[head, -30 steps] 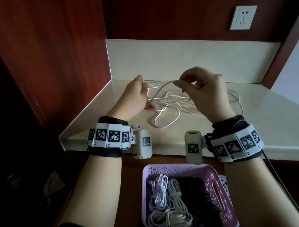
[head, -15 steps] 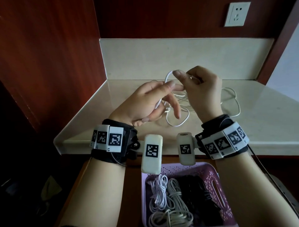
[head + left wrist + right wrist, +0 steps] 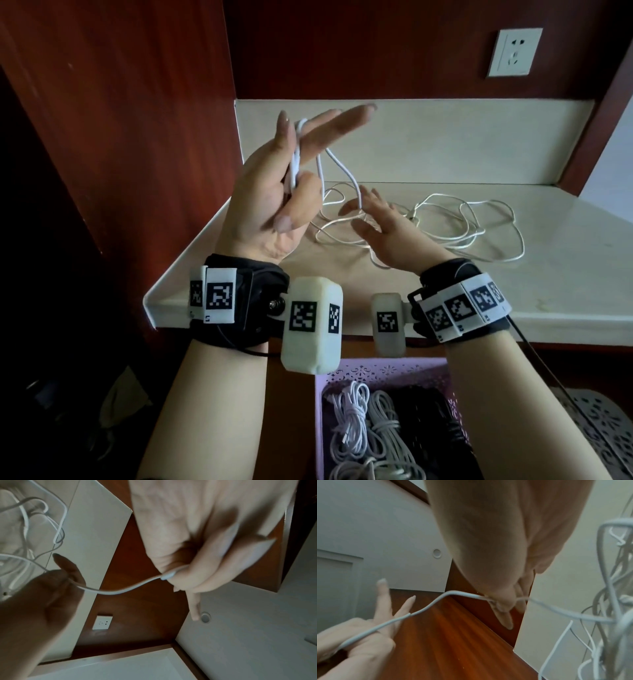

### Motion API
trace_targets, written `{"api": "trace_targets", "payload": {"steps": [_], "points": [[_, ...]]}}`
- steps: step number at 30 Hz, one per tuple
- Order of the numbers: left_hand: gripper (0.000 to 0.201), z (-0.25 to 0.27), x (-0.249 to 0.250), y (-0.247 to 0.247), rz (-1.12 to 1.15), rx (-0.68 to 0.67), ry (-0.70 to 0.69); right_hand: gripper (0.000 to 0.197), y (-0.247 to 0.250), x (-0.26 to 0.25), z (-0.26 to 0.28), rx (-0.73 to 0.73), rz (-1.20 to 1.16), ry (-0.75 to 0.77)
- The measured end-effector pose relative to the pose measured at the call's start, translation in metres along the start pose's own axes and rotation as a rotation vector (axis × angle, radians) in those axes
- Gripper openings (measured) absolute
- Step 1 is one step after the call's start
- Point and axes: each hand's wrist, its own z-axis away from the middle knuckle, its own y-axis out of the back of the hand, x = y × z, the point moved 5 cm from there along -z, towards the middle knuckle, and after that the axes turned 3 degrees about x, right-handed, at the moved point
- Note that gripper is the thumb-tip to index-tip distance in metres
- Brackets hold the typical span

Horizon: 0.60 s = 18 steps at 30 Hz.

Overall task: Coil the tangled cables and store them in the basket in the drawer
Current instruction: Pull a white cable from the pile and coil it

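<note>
Cable (image 3: 297,161) end now sits pinned under my left hand's (image 3: 274,202) thumb, raised since a second ago; my right hand (image 3: 380,222) pinches the strand low near the counter (image 3: 548,274) tangle, so winding can begin.

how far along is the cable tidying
Done: several coiled bundles lie in the purple basket. In hand: the left hand holds one end of the white cable; the right hand pinches it lower down. Left: most of it sprawls tangled on the counter.
</note>
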Motion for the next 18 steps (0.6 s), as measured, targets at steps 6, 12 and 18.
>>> {"api": "trace_targets", "payload": {"steps": [6,12,18], "points": [[0.052,-0.003,-0.001,0.014,-0.044,0.191,-0.089,0.011,0.016,-0.001,0.003,0.209,-0.295,-0.082],[0.044,-0.003,-0.013,0.043,0.015,0.491,-0.134,0.007,0.032,0.002,0.007,0.451,-0.262,-0.08],[0.038,-0.005,-0.017,0.053,0.066,0.677,-0.145,0.01,0.038,-0.016,0.008,0.281,0.119,0.146]]}}
